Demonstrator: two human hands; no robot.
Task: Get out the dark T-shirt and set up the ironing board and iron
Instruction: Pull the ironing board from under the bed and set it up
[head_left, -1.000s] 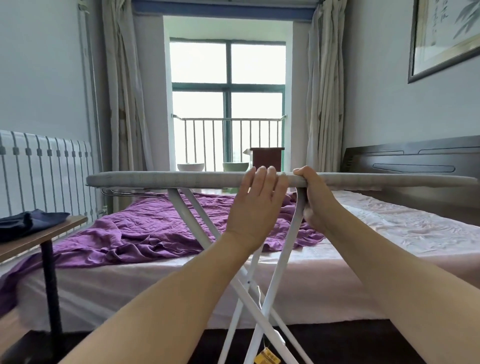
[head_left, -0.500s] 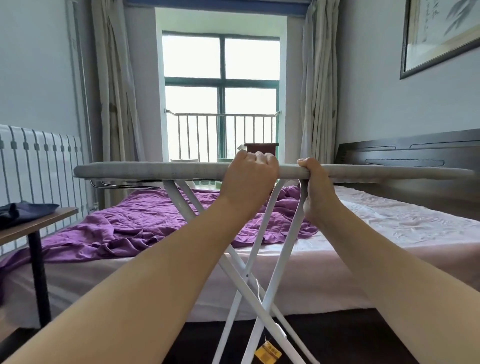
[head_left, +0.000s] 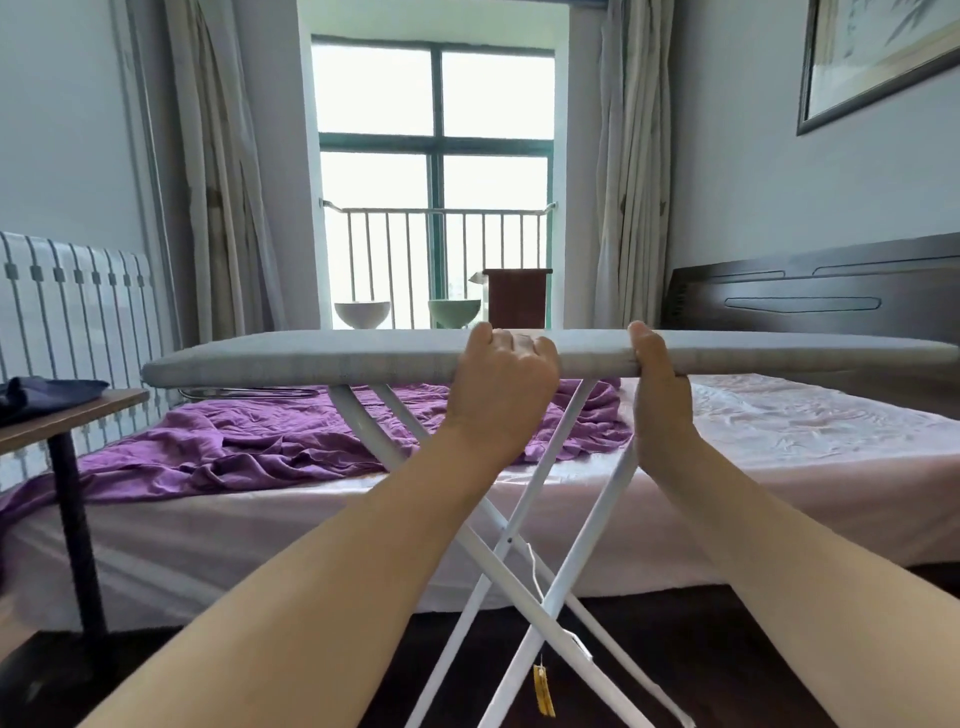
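The grey-covered ironing board (head_left: 311, 358) stands level in front of me on crossed white legs (head_left: 509, 540), between me and the bed. My left hand (head_left: 501, 384) is curled over its near edge, fingers on top. My right hand (head_left: 657, 395) grips the same edge a little to the right, thumb on top and fingers hidden underneath. The dark T-shirt (head_left: 41, 395) lies crumpled on a small wooden side table (head_left: 78, 415) at the far left. No iron is in view.
A bed (head_left: 779, 457) with a purple sheet (head_left: 234, 447) lies behind the board. A white radiator (head_left: 67, 306) lines the left wall. Two bowls (head_left: 405, 312) and a brown box stand by the window. A yellow tag (head_left: 543, 696) hangs from the legs above the dark floor.
My left hand went from fingers stretched up against the board's edge to curled over it. The view has dropped and shifted, so the board sits lower in the frame.
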